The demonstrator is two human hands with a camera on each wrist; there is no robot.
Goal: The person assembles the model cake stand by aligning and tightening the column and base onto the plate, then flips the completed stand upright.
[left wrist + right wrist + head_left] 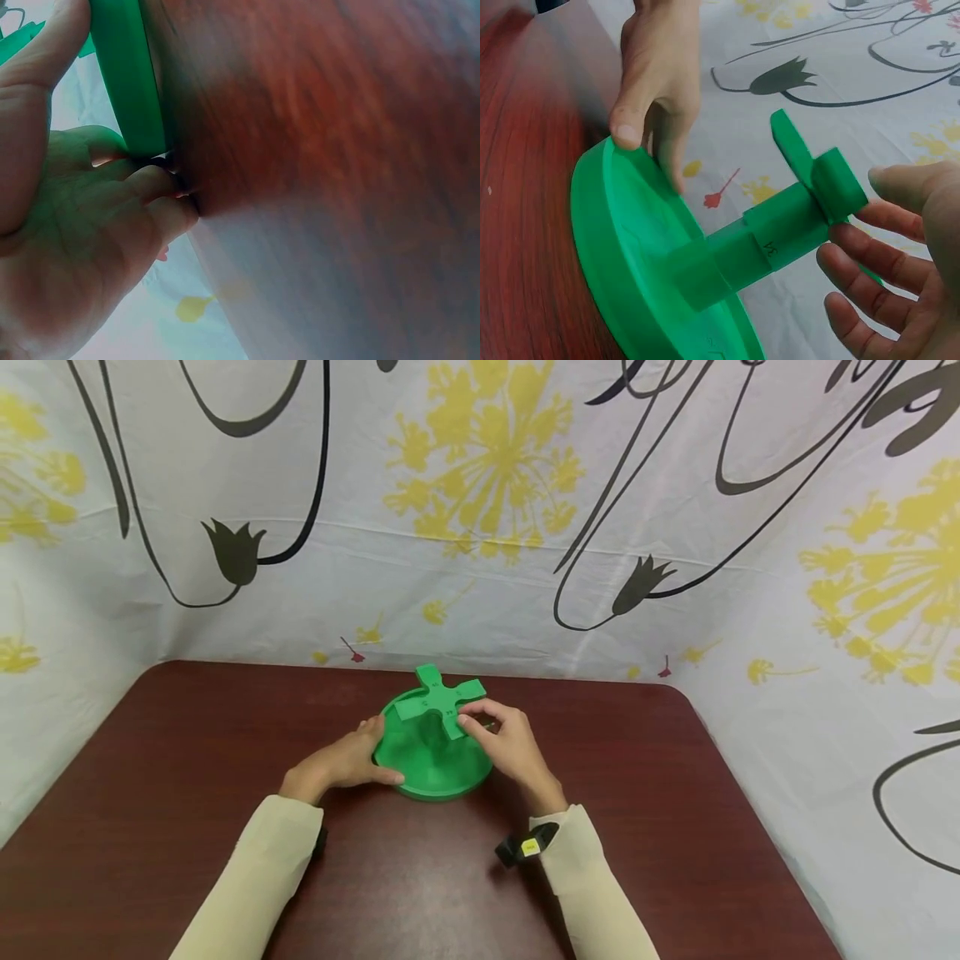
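A green round base (438, 781) with a raised rim lies on the brown table. From its middle rises a stepped green post (742, 251) marked with small characters, seen in the right wrist view. A green cross-shaped top (437, 697) with flat arms sits on the post. My left hand (341, 762) holds the base's left rim, thumb over the edge and fingers round the outer side. At the top's right side, my right hand (517, 752) pinches one arm between thumb and fingers; its other fingers are spread below in the right wrist view.
The dark brown table (405, 893) has rounded far corners. Behind and beside it hangs a white cloth (360, 485) printed with yellow flowers and grey stems. A black wrist strap device (527, 845) sits at the right cuff.
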